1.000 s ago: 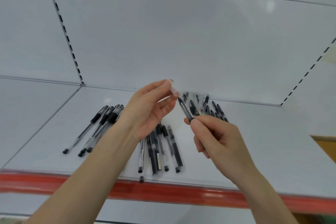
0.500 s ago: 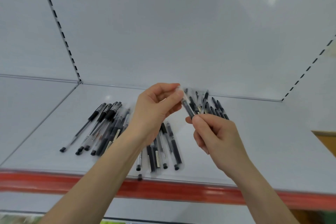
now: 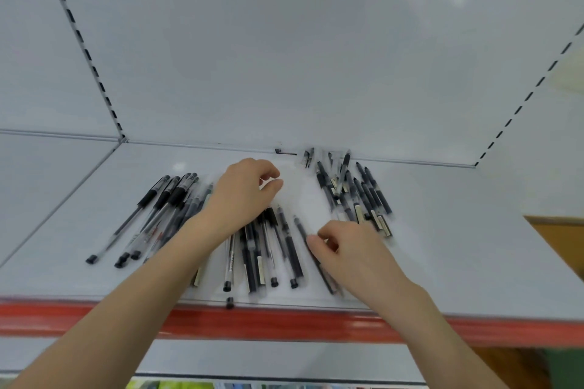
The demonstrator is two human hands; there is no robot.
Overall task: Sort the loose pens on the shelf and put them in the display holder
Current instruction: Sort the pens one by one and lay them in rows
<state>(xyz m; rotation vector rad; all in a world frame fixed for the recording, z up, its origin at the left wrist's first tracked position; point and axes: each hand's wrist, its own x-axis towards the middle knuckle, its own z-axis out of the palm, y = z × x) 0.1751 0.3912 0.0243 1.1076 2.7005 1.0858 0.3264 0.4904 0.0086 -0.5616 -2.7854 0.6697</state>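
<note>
- While both forearms are reaching over the red edge strip point(image 3: 284, 322) of the shelf point(image 3: 458, 262), a loose cap point(image 3: 229, 302) is lying alone at the front lip.
- Right hand point(image 3: 357, 257) is hovering low over the shelf surface, its fingers curling round one pen point(image 3: 300, 229). The thumb is pressing on the barrel, and the pen's near end is running out of sight under the palm.
- That pen is lying just beside the middle group point(image 3: 265, 249), roughly parallel to it, so the step in hand is probably sorting by type (the display holder is not appearing anywhere in view).
- Left hand point(image 3: 243, 199) is sitting above the far end of the middle group with its fingers curling inward. Thumb and forefinger are standing slightly apart, and whether something small and clear is sitting between them cannot be told.
- Left group point(image 3: 158, 208), with black grips, is fanning toward the left. The far group point(image 3: 354, 196) is lying near the back panel point(image 3: 284, 57), well apart from the others.
- Handling judgement: each pen is looking light, stiff and smooth, so it is likely rolling or slipping easily. Gripping at mid-barrel, or on the rubber grip where one is fitted, is offering the surest hold. Caps may be pulling off if gripped alone.
</note>
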